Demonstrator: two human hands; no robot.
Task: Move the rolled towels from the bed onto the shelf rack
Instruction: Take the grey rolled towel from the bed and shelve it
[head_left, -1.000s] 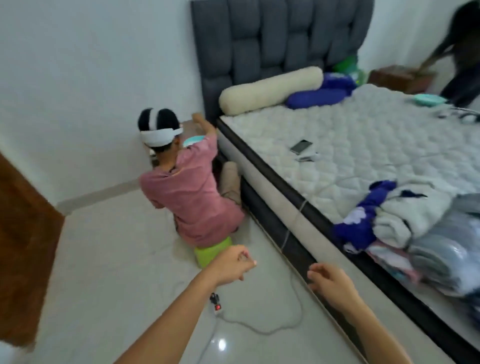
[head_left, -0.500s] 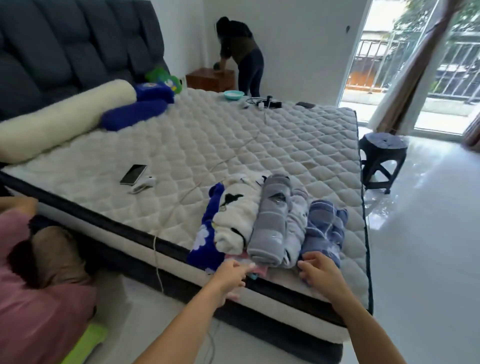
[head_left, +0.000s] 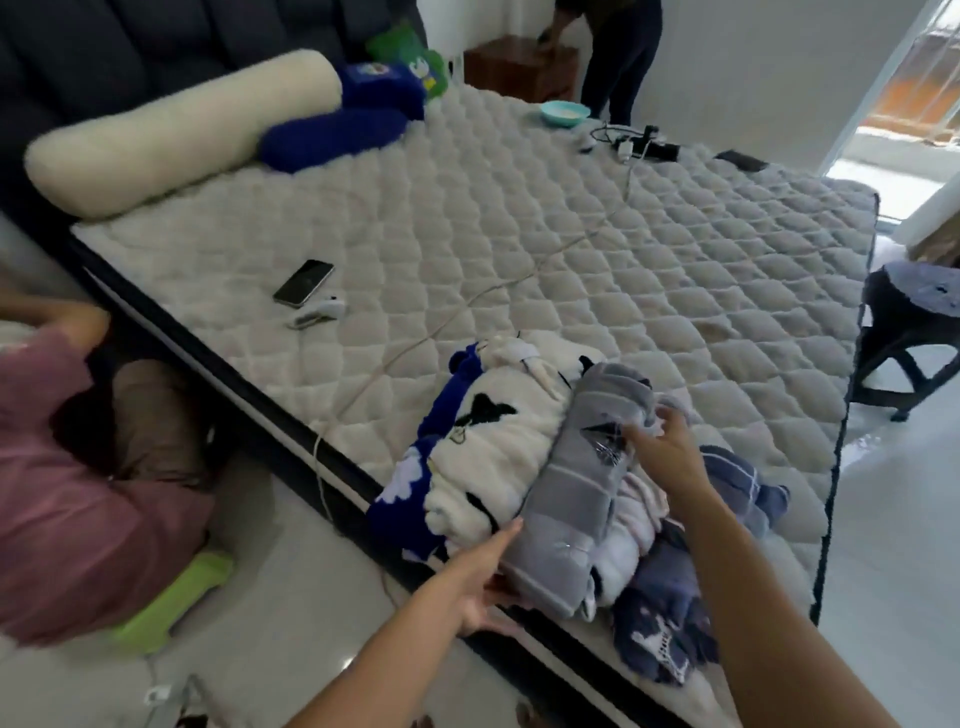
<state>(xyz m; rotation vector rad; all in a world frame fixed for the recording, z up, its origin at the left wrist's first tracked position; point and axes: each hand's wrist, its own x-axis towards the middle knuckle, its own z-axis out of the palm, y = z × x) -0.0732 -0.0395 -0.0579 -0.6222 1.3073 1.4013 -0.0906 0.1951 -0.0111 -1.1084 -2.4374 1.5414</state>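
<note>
While both hands close in on the grey striped rolled towel, the pick-up step looks just begun. The left hand is open and flat, its grip tucked against the near end of the roll. The right hand is half curled on the far side of it, fingers touching the cloth, not yet squeezed tight. This towel lies on top of the pile at the near edge of the bed. Beside it are a white fluffy roll, a dark blue one and a blue checked one. Next, I think, both hands must lift it together so it stays rolled. No shelf rack shows. A teal bowl sits far off; I cannot tell what is inside.
</note>
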